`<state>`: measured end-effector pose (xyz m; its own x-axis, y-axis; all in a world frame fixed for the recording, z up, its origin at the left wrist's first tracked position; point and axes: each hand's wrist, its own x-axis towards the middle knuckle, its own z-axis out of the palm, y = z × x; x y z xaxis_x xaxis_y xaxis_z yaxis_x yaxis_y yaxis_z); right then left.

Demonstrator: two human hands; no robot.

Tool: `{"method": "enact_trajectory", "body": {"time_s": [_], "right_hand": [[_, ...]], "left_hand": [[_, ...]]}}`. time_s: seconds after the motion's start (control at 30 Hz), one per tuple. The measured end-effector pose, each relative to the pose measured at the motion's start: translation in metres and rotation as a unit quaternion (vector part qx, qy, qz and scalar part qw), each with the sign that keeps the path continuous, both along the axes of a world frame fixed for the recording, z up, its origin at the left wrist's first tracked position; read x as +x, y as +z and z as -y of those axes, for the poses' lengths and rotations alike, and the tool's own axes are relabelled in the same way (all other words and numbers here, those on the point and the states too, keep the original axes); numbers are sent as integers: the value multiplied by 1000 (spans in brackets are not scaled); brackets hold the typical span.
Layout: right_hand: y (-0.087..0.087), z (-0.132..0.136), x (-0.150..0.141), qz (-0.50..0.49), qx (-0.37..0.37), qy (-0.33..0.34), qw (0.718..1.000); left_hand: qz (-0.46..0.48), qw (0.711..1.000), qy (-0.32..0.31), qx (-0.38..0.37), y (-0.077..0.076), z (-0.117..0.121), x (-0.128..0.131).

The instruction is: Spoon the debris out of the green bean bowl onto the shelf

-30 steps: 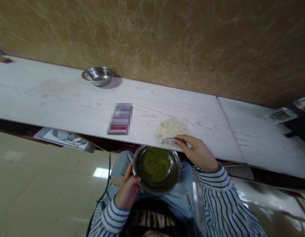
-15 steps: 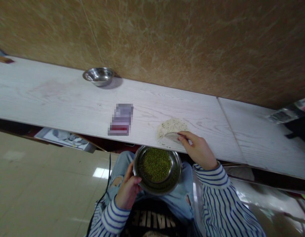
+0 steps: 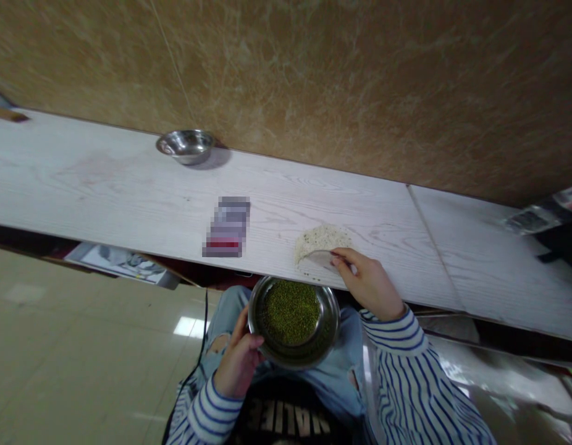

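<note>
My left hand grips the left rim of a steel bowl held over my lap, just below the shelf's front edge. Inside it lie many small green beans, which look like mung beans. A thin, clear, flat scraper is pinched between the thumb and fingers of my right hand. Its edge rests at the near side of a pile of white rice-like grains with some green beans mixed in. A few loose beans lie between the pile and the shelf edge.
A second steel bowl stands by the wall on the white wood-grain shelf. A blurred-out, phone-shaped object lies left of the pile. Dark and clear items are at far right, a brown wooden piece at far left.
My right hand has shifted slightly to the left, and the scraper now lies flatter against the near side of the pile. My left hand keeps its hold on the bowl.
</note>
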<state>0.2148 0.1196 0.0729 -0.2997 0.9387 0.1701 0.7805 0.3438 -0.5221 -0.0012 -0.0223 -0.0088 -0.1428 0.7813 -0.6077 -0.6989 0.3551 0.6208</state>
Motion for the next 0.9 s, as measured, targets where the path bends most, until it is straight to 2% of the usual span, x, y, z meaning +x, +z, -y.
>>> {"method": "enact_trajectory", "body": {"time_s": [0.17,0.7,0.9], "right_hand": [[3,0,2,-5,6,-14,1000],[4,-6,-5,8,2,-3,1000],[5,-6,-6,21,-11,23,999]], "left_hand": [[-4,1000,-1,-2,-3,1,1],[20,1000,3,7,1,1,-1],[11,1000,5,2,3,1,-2]]}}
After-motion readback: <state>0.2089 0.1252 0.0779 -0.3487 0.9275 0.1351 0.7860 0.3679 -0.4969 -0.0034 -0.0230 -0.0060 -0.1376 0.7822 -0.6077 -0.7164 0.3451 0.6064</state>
